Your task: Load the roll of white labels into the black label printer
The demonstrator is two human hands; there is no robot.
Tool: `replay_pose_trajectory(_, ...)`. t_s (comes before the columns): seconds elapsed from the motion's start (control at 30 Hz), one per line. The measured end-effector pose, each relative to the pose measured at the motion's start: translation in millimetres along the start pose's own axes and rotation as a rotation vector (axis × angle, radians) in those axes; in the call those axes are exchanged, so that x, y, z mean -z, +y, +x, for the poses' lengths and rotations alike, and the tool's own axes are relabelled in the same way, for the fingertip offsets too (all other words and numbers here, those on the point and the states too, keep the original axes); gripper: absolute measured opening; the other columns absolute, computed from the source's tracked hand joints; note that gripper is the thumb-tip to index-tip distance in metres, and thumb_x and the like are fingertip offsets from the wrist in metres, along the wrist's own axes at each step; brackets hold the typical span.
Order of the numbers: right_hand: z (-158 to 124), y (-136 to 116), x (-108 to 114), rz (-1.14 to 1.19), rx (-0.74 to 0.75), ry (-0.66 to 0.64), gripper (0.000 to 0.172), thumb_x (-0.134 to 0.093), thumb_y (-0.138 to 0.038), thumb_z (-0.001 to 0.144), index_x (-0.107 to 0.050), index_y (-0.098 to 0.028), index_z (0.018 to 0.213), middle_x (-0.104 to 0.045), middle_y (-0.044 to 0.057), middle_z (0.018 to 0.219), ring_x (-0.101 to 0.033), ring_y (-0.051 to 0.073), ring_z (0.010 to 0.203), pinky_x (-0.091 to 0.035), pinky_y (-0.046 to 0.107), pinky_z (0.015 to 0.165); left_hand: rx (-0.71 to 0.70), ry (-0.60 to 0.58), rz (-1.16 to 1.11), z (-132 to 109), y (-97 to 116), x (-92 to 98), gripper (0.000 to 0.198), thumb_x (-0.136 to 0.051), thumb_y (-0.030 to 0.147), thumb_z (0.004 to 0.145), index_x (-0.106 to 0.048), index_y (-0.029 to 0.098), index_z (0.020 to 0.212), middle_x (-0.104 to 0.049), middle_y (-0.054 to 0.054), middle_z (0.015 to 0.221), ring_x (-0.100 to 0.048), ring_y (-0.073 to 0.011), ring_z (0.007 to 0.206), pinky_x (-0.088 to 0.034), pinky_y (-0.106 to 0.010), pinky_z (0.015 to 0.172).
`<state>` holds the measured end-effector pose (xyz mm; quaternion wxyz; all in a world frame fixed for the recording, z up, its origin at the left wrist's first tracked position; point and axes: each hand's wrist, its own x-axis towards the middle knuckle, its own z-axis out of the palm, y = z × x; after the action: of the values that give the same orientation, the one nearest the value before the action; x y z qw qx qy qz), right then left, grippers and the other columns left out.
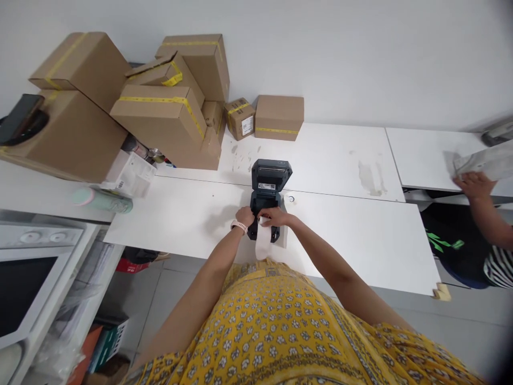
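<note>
White worktable spans the scene, a seam running left to right across its top. Cardboard boxes, most banded with yellow tape, are piled at far left. A co-worker in a striped sleeve is at the right, one hand on a pale plastic bag. White oven with two knobs stands at near left. A closed carton sits against the far wall; just left of it, a smaller carton bears a white label.

Label printer, dark grey, lies near the middle of the table, lid raised on the far side. Mint-green bottle lies on its side at left (pink toward one end).

Left hand, a pale pink wristband below it, is at the printer's left edge, fingers curled; cannot tell whether they grip it. Right hand is over the printer's near part, thumb and fingers clamped on the paper roll. From the roll, a loose paper strip hangs over the printer's near edge, toward the wearer.
</note>
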<state>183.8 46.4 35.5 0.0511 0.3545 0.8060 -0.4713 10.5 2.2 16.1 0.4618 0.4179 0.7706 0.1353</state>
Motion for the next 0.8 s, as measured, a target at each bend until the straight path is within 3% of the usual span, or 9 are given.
replay_pose_trajectory(0.1,-62,7,17,0.360,0.149,-0.035,0.042,-0.072,-0.042,0.074,-0.066,-0.026,0.113,-0.069,0.005,0.114,-0.063,0.026,0.108,-0.048,0.043,0.097,-0.023,0.071,0.101,1,-1,-1.1,0.024,-0.067,0.034,0.083,-0.070,0.015,0.097,-0.066,-0.023,0.112,-0.049,-0.0403,0.128,-0.038,-0.042,0.102)
replay_pose_trajectory(0.2,-117,34,22,0.498,0.088,0.053,0.038,-0.073,-0.041,0.073,-0.065,-0.026,0.107,-0.068,0.006,0.113,-0.062,0.026,0.110,-0.048,0.044,0.099,-0.036,0.086,0.144,5,-4,-3.3,0.021,-0.064,0.033,0.085,-0.071,0.015,0.095,-0.067,-0.023,0.110,-0.052,-0.0404,0.126,-0.040,-0.043,0.100)
replay_pose_trajectory(0.3,-140,78,10,0.531,-0.035,0.229,0.032,-0.072,-0.036,0.069,-0.062,-0.024,0.098,-0.069,0.007,0.103,-0.065,0.026,0.099,-0.052,0.046,0.093,-0.042,0.096,0.252,9,-7,-5.3,0.019,-0.063,0.028,0.085,-0.072,0.013,0.093,-0.066,-0.025,0.111,-0.055,-0.0415,0.122,-0.041,-0.045,0.098)
replay_pose_trajectory(0.4,-132,118,-12,0.482,-0.138,0.463,0.029,-0.067,-0.030,0.067,-0.059,-0.023,0.094,-0.069,0.006,0.097,-0.066,0.025,0.091,-0.053,0.048,0.090,-0.040,0.109,0.312,13,-9,-6.7,0.017,-0.064,0.025,0.084,-0.072,0.013,0.093,-0.067,-0.026,0.112,-0.057,-0.0407,0.119,-0.042,-0.044,0.097)
replay_pose_trajectory(0.5,-108,139,-33,0.391,-0.184,0.614,0.028,-0.060,-0.023,0.067,-0.058,-0.024,0.095,-0.069,0.005,0.098,-0.066,0.024,0.096,-0.054,0.047,0.090,-0.034,0.118,0.363,15,-10,-7.6,0.018,-0.063,0.025,0.085,-0.072,0.014,0.096,-0.068,-0.024,0.112,-0.059,-0.0374,0.118,-0.044,-0.040,0.096)
replay_pose_trajectory(0.8,-56,147,-69,0.378,-0.257,0.763,0.037,-0.050,-0.019,0.068,-0.058,-0.025,0.104,-0.070,0.001,0.104,-0.067,0.018,0.096,-0.058,0.041,0.088,-0.025,0.084,0.643,19,-8,-8.1,0.027,-0.052,0.031,0.093,-0.069,0.013,0.104,-0.070,-0.018,0.110,-0.066,-0.0274,0.108,-0.050,-0.030,0.084)
